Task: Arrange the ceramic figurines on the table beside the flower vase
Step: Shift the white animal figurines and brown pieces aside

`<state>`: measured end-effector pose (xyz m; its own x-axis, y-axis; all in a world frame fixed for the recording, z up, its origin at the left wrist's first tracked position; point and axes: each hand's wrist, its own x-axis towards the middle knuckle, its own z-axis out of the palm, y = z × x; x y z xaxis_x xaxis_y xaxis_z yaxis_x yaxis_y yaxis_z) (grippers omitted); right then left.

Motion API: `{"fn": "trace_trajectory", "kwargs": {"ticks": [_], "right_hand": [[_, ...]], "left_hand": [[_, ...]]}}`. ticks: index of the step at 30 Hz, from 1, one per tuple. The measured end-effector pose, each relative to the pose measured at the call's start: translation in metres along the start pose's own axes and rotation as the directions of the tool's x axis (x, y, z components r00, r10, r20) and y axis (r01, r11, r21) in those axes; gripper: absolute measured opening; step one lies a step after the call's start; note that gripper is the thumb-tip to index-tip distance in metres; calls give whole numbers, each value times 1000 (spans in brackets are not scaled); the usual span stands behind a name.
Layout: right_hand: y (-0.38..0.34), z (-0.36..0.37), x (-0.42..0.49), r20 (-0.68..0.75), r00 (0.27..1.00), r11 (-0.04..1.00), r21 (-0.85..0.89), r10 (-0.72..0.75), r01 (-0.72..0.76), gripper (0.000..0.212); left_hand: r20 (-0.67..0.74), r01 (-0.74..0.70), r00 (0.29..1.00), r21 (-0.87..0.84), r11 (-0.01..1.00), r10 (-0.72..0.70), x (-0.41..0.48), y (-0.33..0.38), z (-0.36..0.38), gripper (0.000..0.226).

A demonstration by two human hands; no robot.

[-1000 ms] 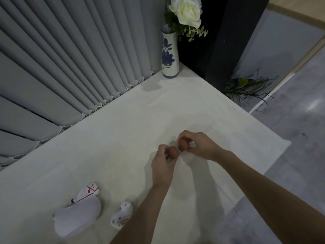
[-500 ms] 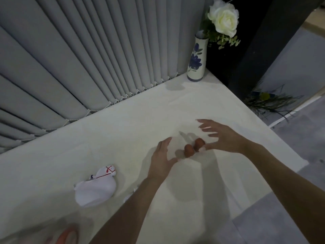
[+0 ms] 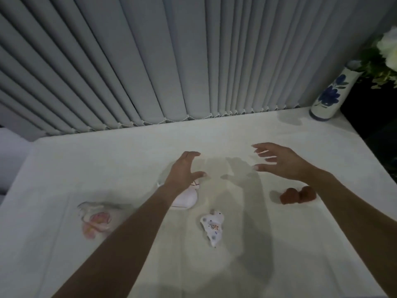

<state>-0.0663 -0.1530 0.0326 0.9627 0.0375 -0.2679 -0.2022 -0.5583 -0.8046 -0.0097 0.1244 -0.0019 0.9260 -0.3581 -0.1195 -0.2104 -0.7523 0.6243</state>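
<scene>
Both hands now empty and spread above the tabletop [image 3: 268,134], unlike a second ago, when each pinched one brown piece. Left hand [image 3: 184,169], centre of frame, fingers wide, hovering over a white figurine with red markings [image 3: 185,197] that is largely hidden beneath the wrist. Right hand [image 3: 279,161], right of centre, fingers fanned, holding nothing. Two small brown figurines [image 3: 297,195], released, touching each other at right of centre, partly behind the right forearm. Small spotted white figurine [image 3: 212,225] at lower centre, lying apart from the rest. Pale pink-marked figurine [image 3: 95,217] at lower left, blurred, shape unclear. Flower vase [image 3: 329,94], white with blue flowers, at the upper right edge of frame, against the grey curtain [image 3: 150,61], white rose [image 3: 388,47] above it. View swung leftward since half a second ago, vase now at the frame margin. Judged: brown pair set down but well apart from the vase; remaining figurines farther still; left hand probably poised for the white figurine next; arrangement at an early stage.
</scene>
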Motion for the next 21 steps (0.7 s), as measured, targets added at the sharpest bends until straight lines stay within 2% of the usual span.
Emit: {"fn": "trace_trajectory", "kwargs": {"ticks": [4,7,9,12,16,20,21], "right_hand": [[-15,59,8,116,993,982,-182,-31,52,35],[-16,104,2,271,953,934,-356,137,-33,48],[-15,129,-6,323,919,896,-439,224,-64,61],[-19,153,-19,343,904,911,-399,256,-107,73],[-28,170,-29,353,904,918,-385,242,-96,64],[-34,180,-34,343,913,911,-406,220,-67,53],[-35,182,-34,355,910,905,-423,213,-47,53]], "left_hand": [[122,125,982,153,980,-145,-4,-45,-28,56],[276,176,933,211,961,-232,-5,-68,-37,59],[327,223,904,192,956,-277,-5,-74,-40,62],[407,253,861,182,950,-307,-3,-76,-42,65],[482,221,830,177,959,-280,-8,-77,-46,56],[561,128,805,156,979,-195,-22,-70,-43,27],[578,120,795,144,982,-182,-26,-69,-43,30]]}}
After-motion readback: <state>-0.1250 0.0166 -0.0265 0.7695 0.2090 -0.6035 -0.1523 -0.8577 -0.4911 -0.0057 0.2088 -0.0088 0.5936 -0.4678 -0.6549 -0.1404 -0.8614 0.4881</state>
